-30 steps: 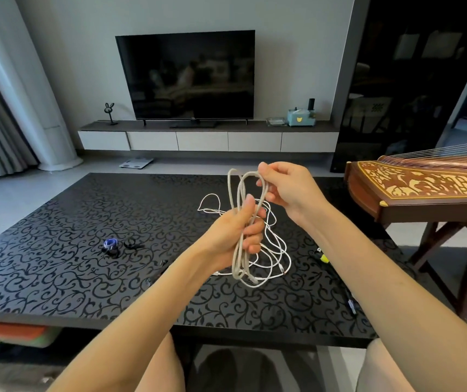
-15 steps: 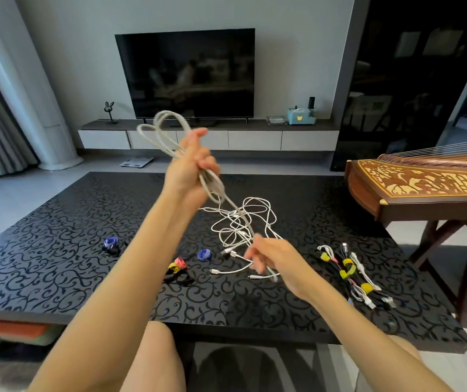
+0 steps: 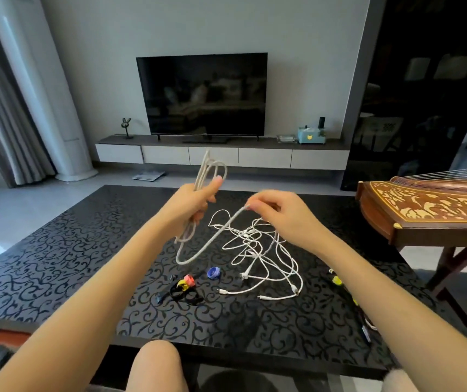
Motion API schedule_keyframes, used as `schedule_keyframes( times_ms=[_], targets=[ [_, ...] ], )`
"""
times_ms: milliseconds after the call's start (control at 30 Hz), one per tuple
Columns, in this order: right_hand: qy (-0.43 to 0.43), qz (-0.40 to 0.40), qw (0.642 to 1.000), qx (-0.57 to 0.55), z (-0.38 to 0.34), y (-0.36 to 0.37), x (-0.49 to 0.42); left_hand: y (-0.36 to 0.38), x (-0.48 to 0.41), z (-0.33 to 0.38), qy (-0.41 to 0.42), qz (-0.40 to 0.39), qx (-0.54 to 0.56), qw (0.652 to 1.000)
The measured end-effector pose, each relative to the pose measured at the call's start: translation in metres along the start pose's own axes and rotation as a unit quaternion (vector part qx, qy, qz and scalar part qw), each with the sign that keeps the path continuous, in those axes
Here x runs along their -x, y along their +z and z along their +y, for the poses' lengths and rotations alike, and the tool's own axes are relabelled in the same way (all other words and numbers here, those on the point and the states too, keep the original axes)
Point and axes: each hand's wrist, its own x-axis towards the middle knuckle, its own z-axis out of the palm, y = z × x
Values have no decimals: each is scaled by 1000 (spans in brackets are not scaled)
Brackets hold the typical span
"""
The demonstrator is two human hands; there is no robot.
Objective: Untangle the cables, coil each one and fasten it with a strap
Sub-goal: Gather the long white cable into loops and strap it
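Hands — left (image 3: 195, 200), right (image 3: 276, 209) — hold the cable (image 3: 198, 251) between them.

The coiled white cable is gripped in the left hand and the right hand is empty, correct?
Not quite. In the head view the left hand grips the coiled white cable, but the right hand is not empty: it pinches a loose stretch of cable.

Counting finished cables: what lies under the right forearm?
Only a yellow strap, a dark cable and a connector end peek out on the table. The right forearm hides the rest.
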Motion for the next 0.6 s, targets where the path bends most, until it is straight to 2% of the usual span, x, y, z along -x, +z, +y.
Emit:
schedule_keyframes(
  times_ms=[67, 167, 300, 367, 433, 600],
  targets=[
    [-12, 12, 1000, 7, -11, -1, -17, 7, 2, -3, -34, -86, 79, 993],
    [5, 56, 998, 27, -7, 4, -35, 13, 2, -8, -93, -202, 232, 947],
    [40, 145, 988, 33, 6, 14, -41, 16, 4, -19, -121, -264, 303, 908],
    [54, 177, 981, 56, 11, 19, -41, 16, 10, -21, -116, -286, 281, 909],
    [64, 182, 978, 80, 12, 25, -40, 18, 15, -22, -97, -287, 232, 924],
    [68, 126, 978, 151, 5, 33, -41, 26, 20, -28, -52, -219, 166, 960]
  ],
)
